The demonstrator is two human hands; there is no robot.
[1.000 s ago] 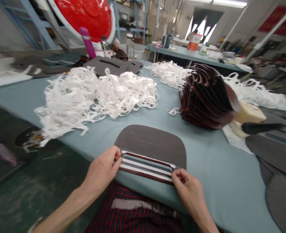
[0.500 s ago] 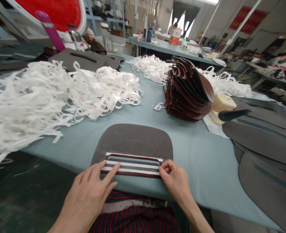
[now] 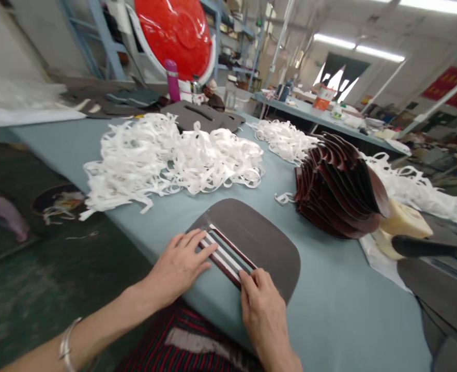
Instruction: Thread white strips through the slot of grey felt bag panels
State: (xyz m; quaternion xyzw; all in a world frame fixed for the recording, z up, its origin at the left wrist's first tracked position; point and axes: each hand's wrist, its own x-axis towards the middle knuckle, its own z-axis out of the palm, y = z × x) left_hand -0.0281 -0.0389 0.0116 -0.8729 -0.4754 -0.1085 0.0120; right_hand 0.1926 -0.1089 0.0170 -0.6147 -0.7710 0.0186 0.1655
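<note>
A dark grey rounded leather panel [image 3: 259, 240] lies at the near edge of the blue-grey table [image 3: 329, 299]. Along its near side runs a slot edged in dark red with two white tape strips [image 3: 224, 253] on it. My left hand [image 3: 180, 263] lies flat with its fingers stretched over the left end of the strips. My right hand [image 3: 261, 305] has its fingers pressed together on the right end of the strips, pinching at a tape end.
A big heap of loose white tape strips [image 3: 170, 157] lies behind the panel, another heap [image 3: 283, 137] farther back. A fanned stack of dark red pieces [image 3: 337, 186] stands at the right, with grey panels [image 3: 438, 289] beyond it. A purple bottle [image 3: 171, 80] stands at the back.
The view has swung, so the panel now appears turned diagonally. My left hand stays flat on the strips' left end, after pinching it a second ago. My right hand still pinches the right end.
</note>
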